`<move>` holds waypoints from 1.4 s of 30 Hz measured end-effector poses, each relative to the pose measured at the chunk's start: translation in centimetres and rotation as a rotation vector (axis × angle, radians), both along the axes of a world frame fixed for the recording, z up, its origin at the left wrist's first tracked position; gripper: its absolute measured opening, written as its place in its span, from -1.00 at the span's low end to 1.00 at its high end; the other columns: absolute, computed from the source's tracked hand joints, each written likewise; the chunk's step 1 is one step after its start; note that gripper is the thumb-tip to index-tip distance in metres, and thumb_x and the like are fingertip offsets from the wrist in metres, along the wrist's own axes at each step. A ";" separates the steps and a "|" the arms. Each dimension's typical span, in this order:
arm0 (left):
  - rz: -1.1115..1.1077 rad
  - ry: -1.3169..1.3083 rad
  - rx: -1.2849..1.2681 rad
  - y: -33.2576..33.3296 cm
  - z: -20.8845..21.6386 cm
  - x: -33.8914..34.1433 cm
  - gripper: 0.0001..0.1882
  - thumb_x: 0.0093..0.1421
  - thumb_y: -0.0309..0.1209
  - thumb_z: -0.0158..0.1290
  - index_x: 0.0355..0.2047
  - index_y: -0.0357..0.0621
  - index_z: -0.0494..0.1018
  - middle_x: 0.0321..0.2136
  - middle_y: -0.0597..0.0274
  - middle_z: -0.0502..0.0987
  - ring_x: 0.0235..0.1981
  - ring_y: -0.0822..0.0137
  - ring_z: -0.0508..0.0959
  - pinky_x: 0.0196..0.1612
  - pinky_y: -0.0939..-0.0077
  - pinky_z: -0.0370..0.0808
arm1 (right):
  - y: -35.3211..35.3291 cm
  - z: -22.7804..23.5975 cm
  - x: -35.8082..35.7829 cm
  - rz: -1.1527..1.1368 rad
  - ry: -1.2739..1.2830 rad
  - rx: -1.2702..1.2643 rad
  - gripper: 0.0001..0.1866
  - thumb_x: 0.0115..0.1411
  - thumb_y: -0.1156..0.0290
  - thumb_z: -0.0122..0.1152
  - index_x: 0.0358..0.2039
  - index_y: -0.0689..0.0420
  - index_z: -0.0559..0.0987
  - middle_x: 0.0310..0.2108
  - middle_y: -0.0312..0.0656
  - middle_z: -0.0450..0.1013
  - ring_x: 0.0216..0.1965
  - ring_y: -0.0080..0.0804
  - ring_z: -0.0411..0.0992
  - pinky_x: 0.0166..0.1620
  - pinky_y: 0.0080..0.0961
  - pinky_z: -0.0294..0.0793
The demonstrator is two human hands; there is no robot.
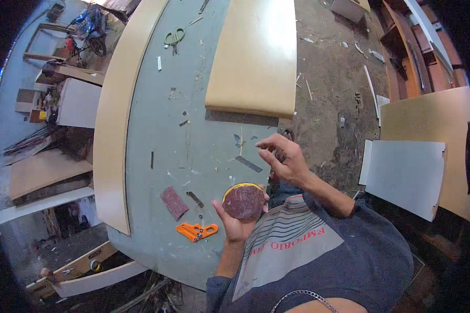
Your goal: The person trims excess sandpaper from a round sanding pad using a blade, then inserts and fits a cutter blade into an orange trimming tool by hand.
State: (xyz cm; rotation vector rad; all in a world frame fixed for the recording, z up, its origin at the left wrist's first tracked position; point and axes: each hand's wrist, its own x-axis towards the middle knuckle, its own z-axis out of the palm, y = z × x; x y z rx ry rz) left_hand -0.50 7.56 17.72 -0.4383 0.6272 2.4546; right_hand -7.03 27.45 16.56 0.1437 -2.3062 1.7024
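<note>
My left hand (pixel 235 228) grips a round sanding pad (pixel 244 203) from below and around its edge. Its upturned face is a dark reddish-brown abrasive disc, and a yellow rim shows on the far side. Beyond it, to the right, my right hand (pixel 284 156) hovers near the table's right edge. Its fingers are bent, with a small gap between thumb and index tips, and no object can be made out there. On the table left of the pad lie a reddish-brown piece of sandpaper (pixel 174 203) and an orange tool with a handle loop (pixel 197 231).
On the grey-green table (pixel 167 141) rest a pale panel (pixel 256 57), a long pale board (pixel 117 130) along the left edge, green-handled scissors (pixel 174 40), a dark flat strip (pixel 248 164) and scraps. White and tan panels (pixel 404 172) stand at right; debris litters the floor (pixel 329 99).
</note>
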 end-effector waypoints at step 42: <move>0.251 0.649 -0.800 -2.8 -8.2 -0.1 -0.33 0.24 -0.16 0.10 0.19 -0.26 0.08 0.16 0.04 0.24 0.18 0.20 0.29 0.21 0.24 0.28 | -4.9 -14.8 2.0 0.293 -0.140 0.804 -0.70 0.07 0.34 0.22 -0.19 0.11 0.43 -0.26 -0.18 0.39 -0.08 -0.28 0.36 -0.08 -0.26 0.24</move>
